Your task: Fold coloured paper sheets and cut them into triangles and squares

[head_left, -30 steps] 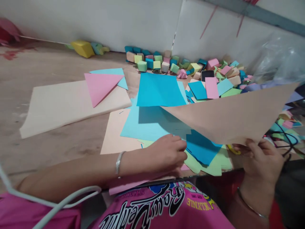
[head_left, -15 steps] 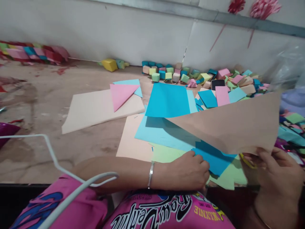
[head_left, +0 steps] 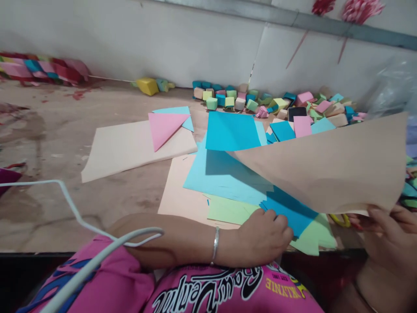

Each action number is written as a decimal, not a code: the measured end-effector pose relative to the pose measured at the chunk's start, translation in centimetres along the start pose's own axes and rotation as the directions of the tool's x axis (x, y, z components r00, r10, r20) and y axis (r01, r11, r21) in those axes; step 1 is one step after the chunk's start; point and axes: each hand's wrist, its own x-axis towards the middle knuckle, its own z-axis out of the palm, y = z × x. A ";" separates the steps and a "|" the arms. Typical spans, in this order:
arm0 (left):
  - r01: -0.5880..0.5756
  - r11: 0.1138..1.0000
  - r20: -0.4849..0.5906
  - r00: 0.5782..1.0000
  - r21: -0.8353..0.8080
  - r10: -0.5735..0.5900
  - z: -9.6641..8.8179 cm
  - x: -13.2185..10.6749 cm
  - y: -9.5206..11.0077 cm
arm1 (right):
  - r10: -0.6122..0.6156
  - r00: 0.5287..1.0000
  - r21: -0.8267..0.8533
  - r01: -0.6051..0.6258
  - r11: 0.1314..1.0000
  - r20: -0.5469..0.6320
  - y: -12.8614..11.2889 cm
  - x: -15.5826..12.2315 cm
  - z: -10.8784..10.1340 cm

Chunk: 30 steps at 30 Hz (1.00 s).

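My right hand [head_left: 387, 226] pinches the near right edge of a large beige paper sheet [head_left: 345, 165], which is raised and curved above the other papers. The far left tip of that sheet meets the near edge of a bright blue sheet [head_left: 233, 132], and a shadow falls below them. My left hand [head_left: 265, 237] is curled closed at the front of the table, its palm side hidden. Beneath and beside it lie a light blue sheet [head_left: 224, 178], a green sheet [head_left: 228, 211] and a darker blue sheet [head_left: 288, 206]. A yellow loop [head_left: 340, 220] shows beside my right hand.
On the left lies a cream sheet [head_left: 127, 148] with a folded pink paper [head_left: 166, 128] on it. Small paper cubes [head_left: 221, 100] line the wall, near a dark phone-like object [head_left: 297, 114]. A white cable [head_left: 74, 213] crosses the lower left.
My right hand has moved right, carrying the beige sheet with it. The bright blue sheet's near left corner has shifted right and away from me. My left hand has slid slightly right.
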 end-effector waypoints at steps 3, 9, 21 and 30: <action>0.010 1.000 0.036 0.999 -0.020 -0.009 -0.1 0.2 -0.6 | 0.051 0.999 0.122 -0.050 0.991 -0.007 -0.6 -0.1 0.4; -0.150 0.972 0.165 0.970 -0.181 0.181 -1.8 0.1 -3.8 | 0.003 1.000 0.223 -0.001 0.975 -0.006 -2.3 -0.7 1.4; -0.137 0.980 0.179 0.971 -0.142 0.161 -1.7 0.6 -4.0 | -0.061 0.997 0.267 0.047 0.963 0.043 -2.5 -0.9 0.6; 0.024 0.998 0.189 0.982 -0.063 -0.012 -1.8 0.4 -2.4 | -0.085 0.992 0.295 0.054 0.954 0.091 -2.7 -1.0 0.1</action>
